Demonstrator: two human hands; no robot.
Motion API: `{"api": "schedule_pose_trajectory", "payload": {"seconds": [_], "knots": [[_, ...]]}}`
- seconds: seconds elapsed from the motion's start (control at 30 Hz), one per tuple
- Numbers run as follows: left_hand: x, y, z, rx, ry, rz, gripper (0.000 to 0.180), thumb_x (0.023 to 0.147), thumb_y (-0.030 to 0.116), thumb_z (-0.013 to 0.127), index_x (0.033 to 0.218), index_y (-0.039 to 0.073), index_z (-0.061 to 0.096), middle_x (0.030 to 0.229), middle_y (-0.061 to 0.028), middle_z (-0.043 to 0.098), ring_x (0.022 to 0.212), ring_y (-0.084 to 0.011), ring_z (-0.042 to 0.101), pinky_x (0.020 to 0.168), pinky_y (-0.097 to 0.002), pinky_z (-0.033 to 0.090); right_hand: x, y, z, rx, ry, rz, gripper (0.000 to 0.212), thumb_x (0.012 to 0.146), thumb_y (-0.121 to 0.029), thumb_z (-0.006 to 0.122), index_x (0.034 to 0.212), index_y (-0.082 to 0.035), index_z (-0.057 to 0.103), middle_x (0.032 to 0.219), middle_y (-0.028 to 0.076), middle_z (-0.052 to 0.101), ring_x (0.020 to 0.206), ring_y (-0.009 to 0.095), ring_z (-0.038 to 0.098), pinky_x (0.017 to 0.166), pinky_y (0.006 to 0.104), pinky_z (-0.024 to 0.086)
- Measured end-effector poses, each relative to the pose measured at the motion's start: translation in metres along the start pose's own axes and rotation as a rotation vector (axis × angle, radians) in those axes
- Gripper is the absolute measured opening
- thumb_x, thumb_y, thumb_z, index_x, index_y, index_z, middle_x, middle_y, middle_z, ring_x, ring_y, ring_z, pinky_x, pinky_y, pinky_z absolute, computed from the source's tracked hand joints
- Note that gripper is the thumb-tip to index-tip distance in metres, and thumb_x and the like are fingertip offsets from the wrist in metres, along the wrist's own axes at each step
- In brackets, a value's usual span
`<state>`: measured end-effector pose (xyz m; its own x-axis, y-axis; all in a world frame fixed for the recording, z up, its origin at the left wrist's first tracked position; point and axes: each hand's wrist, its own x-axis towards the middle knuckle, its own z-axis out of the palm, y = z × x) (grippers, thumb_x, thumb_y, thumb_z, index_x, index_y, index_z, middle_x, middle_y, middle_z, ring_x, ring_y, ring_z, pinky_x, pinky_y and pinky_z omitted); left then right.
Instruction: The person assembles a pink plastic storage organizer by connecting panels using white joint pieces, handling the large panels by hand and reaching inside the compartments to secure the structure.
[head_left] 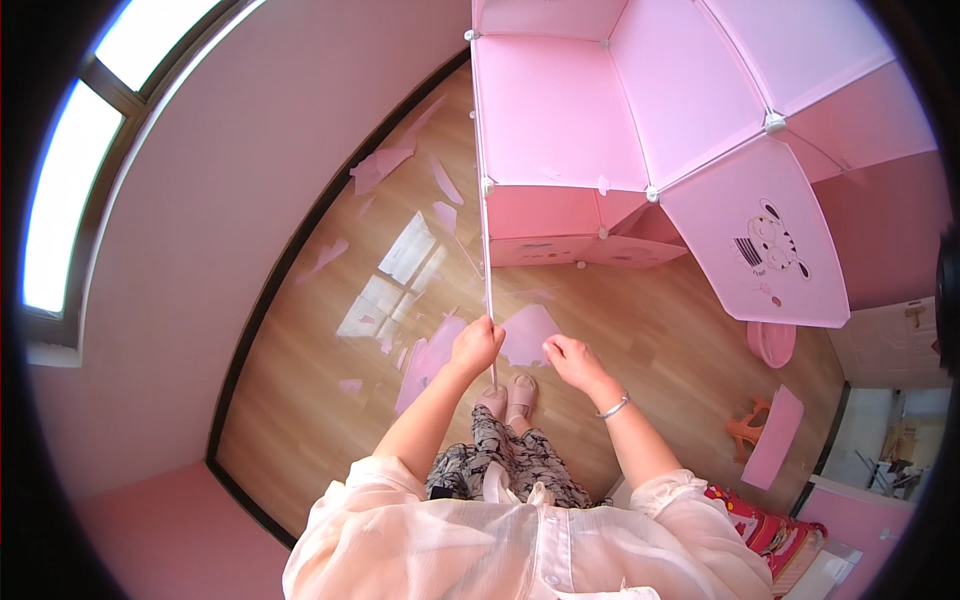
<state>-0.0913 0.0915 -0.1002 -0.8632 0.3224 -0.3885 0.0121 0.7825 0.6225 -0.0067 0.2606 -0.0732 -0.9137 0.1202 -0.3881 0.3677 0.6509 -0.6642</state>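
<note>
My left hand (478, 347) is closed around the near edge of a thin panel (489, 270), seen almost edge-on. The panel runs away from me along the left side of a pink cube cabinet (560, 105). My right hand (573, 362) is a short way to the right, its fingers pinched together. A small pale spot shows at its fingertips, too small to name. White round connectors (652, 193) join the cabinet's panels at their corners. On the cabinet's right, a pink door (760, 235) with a cartoon animal print hangs open.
Torn pink film scraps (385, 165) litter the wooden floor; larger pink sheets (428, 362) lie near my feet. A pink basin (771, 344), an orange plastic item (747, 428) and a pink board (774, 437) stand to the right. A wall and window (75, 195) are on the left.
</note>
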Motion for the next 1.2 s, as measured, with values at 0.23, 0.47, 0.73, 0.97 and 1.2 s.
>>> {"api": "schedule_pose_trajectory", "payload": {"seconds": [0.23,0.47,0.73,0.97,1.2], "knots": [[-0.003,0.008,0.016,0.029,0.085,0.077,0.024,0.075,0.024,0.045,0.073,0.001,0.051,0.069,-0.0213,0.057,0.065,-0.0365,0.056,0.062,-0.0443,0.045,0.11,-0.068,-0.006,0.072,0.152,-0.121,0.035,0.082,-0.033,0.047,0.093,-0.001,0.054,0.084,0.017,0.06,0.079,0.028,0.058,0.071,0.0346,0.045],[-0.003,0.007,0.015,0.037,0.205,0.065,0.023,0.074,0.022,0.047,0.065,0.001,0.051,0.063,-0.0181,0.056,0.054,-0.0325,0.056,0.051,-0.0411,0.047,0.208,-0.122,-0.042,-0.415,0.582,-0.265,0.03,0.077,-0.033,0.052,0.095,-0.008,0.053,0.093,0.013,0.055,0.091,0.027,0.05,0.077,0.0416,0.036],[0.018,-0.003,0.006,-0.087,0.192,0.144,0.026,0.079,0.023,0.05,0.062,0.003,0.049,0.056,-0.0155,0.055,0.047,-0.0272,0.056,0.042,-0.0349,0.046,0.279,-0.133,0.004,-0.562,0.721,-0.064,0.024,0.078,-0.031,0.05,0.077,-0.007,0.05,0.08,0.012,0.053,0.08,0.029,0.051,0.071,0.0413,0.038],[0.017,-0.042,-0.023,-0.136,0.183,0.274,0.01,0.068,0.006,0.049,0.061,0.001,0.045,0.054,-0.0152,0.054,0.044,-0.0249,0.056,0.039,-0.0314,0.045,0.29,-0.126,0.005,-0.503,0.795,-0.116,0.024,0.082,-0.026,0.044,0.072,-0.005,0.046,0.075,0.011,0.052,0.072,0.03,0.051,0.062,0.0407,0.041],[0.018,-0.059,-0.041,-0.058,0.173,0.31,0.004,0.063,0.002,0.048,0.062,0.001,0.045,0.053,-0.0131,0.053,0.042,-0.0225,0.055,0.038,-0.0308,0.044,0.297,-0.118,0.002,-0.457,0.758,-0.093,0.026,0.084,-0.025,0.039,0.073,-0.002,0.046,0.077,0.015,0.052,0.074,0.033,0.051,0.065,0.0412,0.039]]}}
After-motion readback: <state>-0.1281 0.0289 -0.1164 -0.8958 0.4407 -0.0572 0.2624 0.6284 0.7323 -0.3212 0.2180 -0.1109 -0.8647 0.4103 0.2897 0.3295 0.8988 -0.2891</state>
